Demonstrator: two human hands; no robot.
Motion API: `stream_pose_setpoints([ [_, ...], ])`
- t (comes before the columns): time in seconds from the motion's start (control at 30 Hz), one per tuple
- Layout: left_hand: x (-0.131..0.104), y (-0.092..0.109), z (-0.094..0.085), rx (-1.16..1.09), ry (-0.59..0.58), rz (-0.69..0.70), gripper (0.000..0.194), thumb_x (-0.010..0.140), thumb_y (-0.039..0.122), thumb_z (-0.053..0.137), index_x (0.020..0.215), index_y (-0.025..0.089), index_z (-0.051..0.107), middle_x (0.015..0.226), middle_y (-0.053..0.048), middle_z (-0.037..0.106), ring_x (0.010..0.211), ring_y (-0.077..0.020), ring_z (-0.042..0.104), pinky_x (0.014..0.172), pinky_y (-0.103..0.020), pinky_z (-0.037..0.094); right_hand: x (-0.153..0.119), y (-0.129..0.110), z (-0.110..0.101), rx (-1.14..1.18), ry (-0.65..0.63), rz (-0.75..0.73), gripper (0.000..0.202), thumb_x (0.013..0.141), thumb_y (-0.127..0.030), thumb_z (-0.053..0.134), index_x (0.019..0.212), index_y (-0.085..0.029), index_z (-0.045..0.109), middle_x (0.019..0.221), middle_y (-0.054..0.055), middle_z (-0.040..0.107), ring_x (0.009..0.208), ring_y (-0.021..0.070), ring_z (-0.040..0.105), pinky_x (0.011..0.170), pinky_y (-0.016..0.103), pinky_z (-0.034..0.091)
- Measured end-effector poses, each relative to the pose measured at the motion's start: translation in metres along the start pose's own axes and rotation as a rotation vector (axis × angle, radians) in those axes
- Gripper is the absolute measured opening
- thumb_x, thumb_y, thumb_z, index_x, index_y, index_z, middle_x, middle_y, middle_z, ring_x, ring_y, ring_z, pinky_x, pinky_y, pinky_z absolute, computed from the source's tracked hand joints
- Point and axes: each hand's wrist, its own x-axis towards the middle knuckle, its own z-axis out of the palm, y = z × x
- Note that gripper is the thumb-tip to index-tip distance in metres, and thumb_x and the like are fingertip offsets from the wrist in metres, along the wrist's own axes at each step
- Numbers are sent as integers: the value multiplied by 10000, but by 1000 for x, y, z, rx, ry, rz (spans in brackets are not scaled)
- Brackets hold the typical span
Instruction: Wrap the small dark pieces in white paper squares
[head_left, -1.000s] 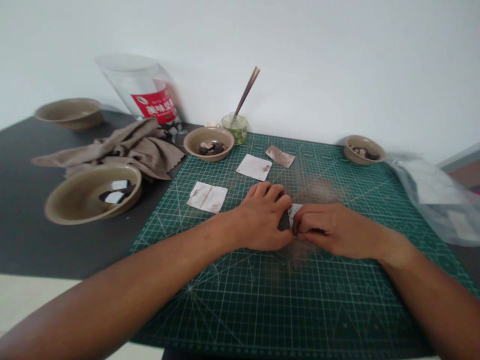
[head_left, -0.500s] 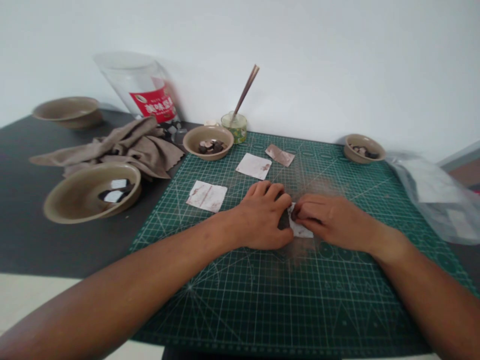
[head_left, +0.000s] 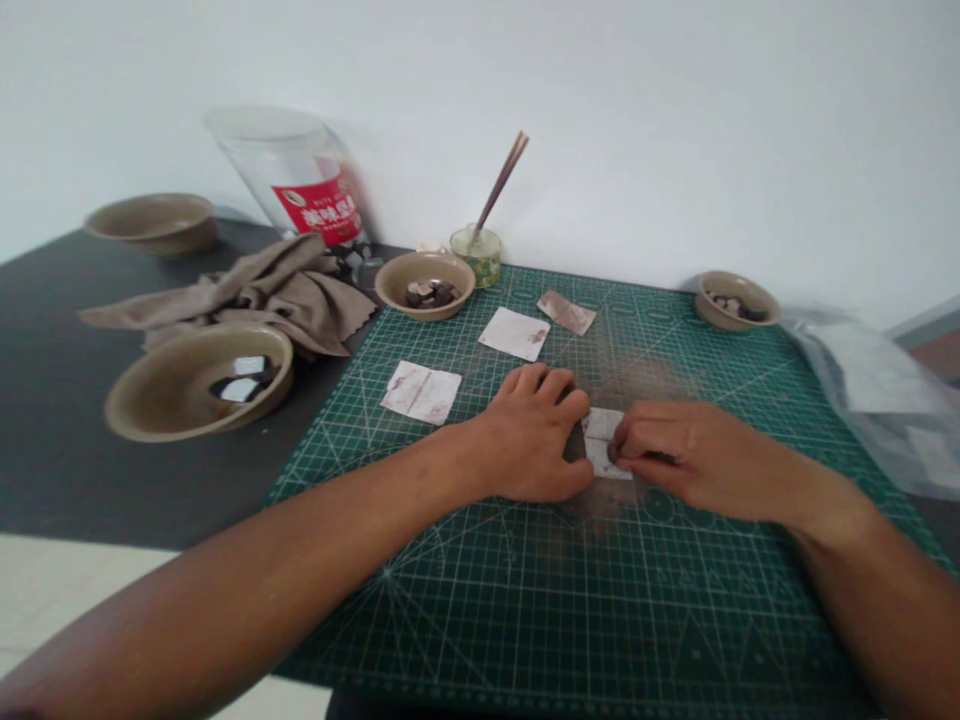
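A small whitish square (head_left: 600, 440) with a line across it lies on the green cutting mat (head_left: 585, 620). My left hand (head_left: 536, 435) rests at the square's left side, fingers apart and bent, a dark patch showing between thumb and index finger. From the right, my right hand (head_left: 675, 450) pinches a small dark piece (head_left: 614, 451) over the square's right part. Brown powder is smeared on the mat around both hands. Two white stained squares (head_left: 421, 392) (head_left: 514, 333) and a brown piece (head_left: 567, 312) lie further back.
At left are a large bowl (head_left: 169, 400) with dark pieces, a brown cloth (head_left: 247, 295), another bowl (head_left: 154, 235) and a clear jar (head_left: 292, 170). Behind the mat stand a small bowl (head_left: 425, 308) and a cup (head_left: 484, 265) with sticks. Right: a bowl (head_left: 735, 318) and plastic bag (head_left: 885, 400).
My right hand has moved right across the square with its dark piece, uncovering more of the square. My left hand stays at the square's left. The whole view has shifted slightly.
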Motion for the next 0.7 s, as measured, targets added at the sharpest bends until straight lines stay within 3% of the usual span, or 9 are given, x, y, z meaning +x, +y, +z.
stream_pose_setpoints([
  [0.23, 0, 1, -1, 15, -3, -15, 418, 837, 478, 576, 1149, 200, 551, 1333, -115, 489, 1283, -373, 410, 1126, -547, 337, 9, 6, 4, -97, 107, 19, 162, 980, -197, 536, 900, -185, 676, 907, 62, 641, 816, 186, 597, 724, 315, 435],
  [0.43, 0, 0, 0, 5, 4, 4, 445, 837, 489, 578, 1176, 202, 546, 1319, -109, 498, 1283, -363, 412, 1126, -548, 334, 0, 1, -4, 34, -26, 12, 121, 960, -203, 576, 854, -200, 635, 884, 26, 618, 748, 153, 576, 667, 291, 413],
  [0.7, 0, 0, -2, 10, -14, -4, 441, 829, 492, 583, 1156, 198, 546, 1335, -115, 491, 1276, -361, 415, 1128, -548, 332, 3, -3, 6, 43, -2, -35, 109, 964, -174, 557, 875, -194, 616, 906, 37, 615, 769, 161, 570, 680, 297, 426],
])
